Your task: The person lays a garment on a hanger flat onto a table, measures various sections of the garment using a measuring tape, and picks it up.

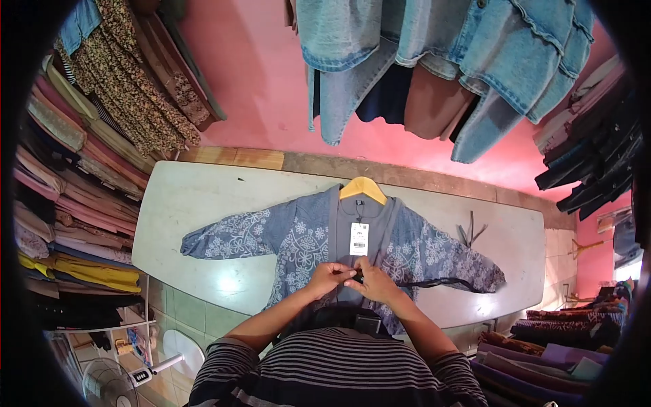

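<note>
The white surface (163,210) had rounded corners and stood on a tiled floor (188,302), before a pink wall (258,81). Light glared on it in two spots, near its front edge.

The blue-grey patterned cardigan (302,241) lay face up across the surface, sleeves spread, with a yellow hanger (364,186) at its neck and a white tag (359,239) over the opening. A dark strap (441,281) crossed the sleeve on the view's right. Denim garments (502,57) hung beyond the far edge; packed clothes (95,183) lined the left side, and folded fabrics (529,370) filled the lower right. A fan (112,383) stood at lower left.

The left hand (330,279) and right hand (375,283) met over the cardigan's front, fingers bent inward and tips almost together; whether they gripped cloth or some small dark piece could not be told. The hands, forearms and striped shirt (339,366) covered the cardigan's lower part. Dark, curved borders cut off the clothes at both sides and part of the fan.
</note>
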Available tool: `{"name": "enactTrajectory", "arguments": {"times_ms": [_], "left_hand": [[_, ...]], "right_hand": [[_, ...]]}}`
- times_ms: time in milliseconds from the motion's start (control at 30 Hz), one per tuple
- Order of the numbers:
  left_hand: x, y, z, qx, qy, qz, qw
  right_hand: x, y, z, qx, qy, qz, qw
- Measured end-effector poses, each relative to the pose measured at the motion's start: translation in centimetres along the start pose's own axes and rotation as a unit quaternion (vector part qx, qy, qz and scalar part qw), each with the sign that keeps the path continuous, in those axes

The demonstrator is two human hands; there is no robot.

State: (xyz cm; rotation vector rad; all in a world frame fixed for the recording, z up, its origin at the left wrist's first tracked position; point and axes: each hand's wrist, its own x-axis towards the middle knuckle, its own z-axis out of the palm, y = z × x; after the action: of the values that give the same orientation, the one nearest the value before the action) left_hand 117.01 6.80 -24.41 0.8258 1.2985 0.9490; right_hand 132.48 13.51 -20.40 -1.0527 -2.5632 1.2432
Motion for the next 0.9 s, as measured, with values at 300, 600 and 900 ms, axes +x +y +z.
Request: {"name": "enactTrajectory", "arguments": {"times_ms": [300,600,900], "left_hand": [[3.2,0.8,-1.9,0.036,0.098,0.037,0.994],[9.7,1.8,-12.0,0.336,0.481,0.034,0.809],[11.0,0.8,-13.3,0.298,0.490,0.008,0.819]], "right_hand": [[1.2,4.5,-2.1,0.124,0.026,0.002,0.992],[1.9,11.4,-7.7,0.090,0.141,0.059,0.984],[2.8,12.9,-6.7,0.049,0.148,0.071,0.985]]}}
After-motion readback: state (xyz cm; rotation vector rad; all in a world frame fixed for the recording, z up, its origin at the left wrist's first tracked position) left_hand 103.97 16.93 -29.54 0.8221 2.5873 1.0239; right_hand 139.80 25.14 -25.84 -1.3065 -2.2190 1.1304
